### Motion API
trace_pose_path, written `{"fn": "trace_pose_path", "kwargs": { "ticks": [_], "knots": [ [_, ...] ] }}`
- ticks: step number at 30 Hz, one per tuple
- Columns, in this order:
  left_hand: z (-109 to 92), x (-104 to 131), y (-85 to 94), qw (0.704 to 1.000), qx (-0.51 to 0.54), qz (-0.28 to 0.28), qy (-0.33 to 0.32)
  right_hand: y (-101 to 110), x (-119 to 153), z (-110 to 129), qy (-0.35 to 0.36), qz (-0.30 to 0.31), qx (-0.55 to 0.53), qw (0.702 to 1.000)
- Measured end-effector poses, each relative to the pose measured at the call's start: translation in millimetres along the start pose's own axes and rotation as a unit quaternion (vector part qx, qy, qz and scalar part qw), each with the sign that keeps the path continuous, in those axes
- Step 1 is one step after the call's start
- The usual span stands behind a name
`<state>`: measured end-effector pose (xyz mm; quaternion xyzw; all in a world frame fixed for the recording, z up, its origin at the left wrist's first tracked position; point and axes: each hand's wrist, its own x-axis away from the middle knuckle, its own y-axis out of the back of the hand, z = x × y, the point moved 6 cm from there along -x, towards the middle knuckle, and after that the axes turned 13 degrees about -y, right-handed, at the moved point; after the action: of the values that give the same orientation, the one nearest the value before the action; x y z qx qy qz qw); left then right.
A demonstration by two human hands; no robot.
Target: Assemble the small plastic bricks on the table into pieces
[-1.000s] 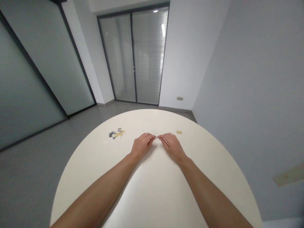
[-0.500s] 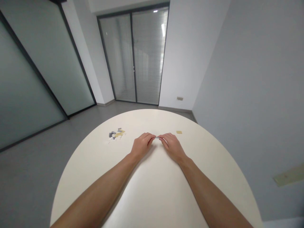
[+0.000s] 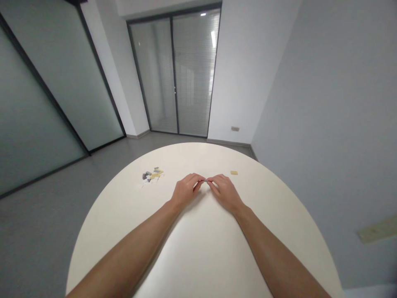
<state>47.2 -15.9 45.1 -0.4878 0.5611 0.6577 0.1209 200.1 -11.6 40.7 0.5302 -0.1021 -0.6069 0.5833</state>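
Observation:
A small grey piece (image 3: pixel 205 180) sits between the fingertips of both hands, just above the middle of the table; its kind is too small to make out. My left hand (image 3: pixel 186 187) pinches its left end, fingers closed. On the other end, my right hand (image 3: pixel 226 190) is closed in a pinch as well. A small flat yellow piece (image 3: pixel 234 172) lies beyond my right hand. Off to the left is a loose pile of small grey, yellow and white pieces (image 3: pixel 154 175).
The round white table (image 3: pixel 198 256) fills the foreground, with its curved edge all round. Behind it stand a glazed door with blinds (image 3: pixel 195 74) and a plain wall (image 3: pixel 335 103). Frosted glass panels (image 3: pixel 74 74) are at the left.
Both hands stay almost in place. The grey piece between the fingertips shows slightly differently, and the left fingertips have shifted a touch to the right.

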Motion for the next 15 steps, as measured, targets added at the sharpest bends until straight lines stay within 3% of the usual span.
{"fn": "trace_pose_path", "kwargs": {
  "ticks": [15],
  "knots": [
    [1.0, 2.2, -4.8, 0.999, 0.036, 0.013, -0.003, -1.8, 0.3, 0.6, 0.000, 0.008, 0.010, 1.000]
  ]
}}
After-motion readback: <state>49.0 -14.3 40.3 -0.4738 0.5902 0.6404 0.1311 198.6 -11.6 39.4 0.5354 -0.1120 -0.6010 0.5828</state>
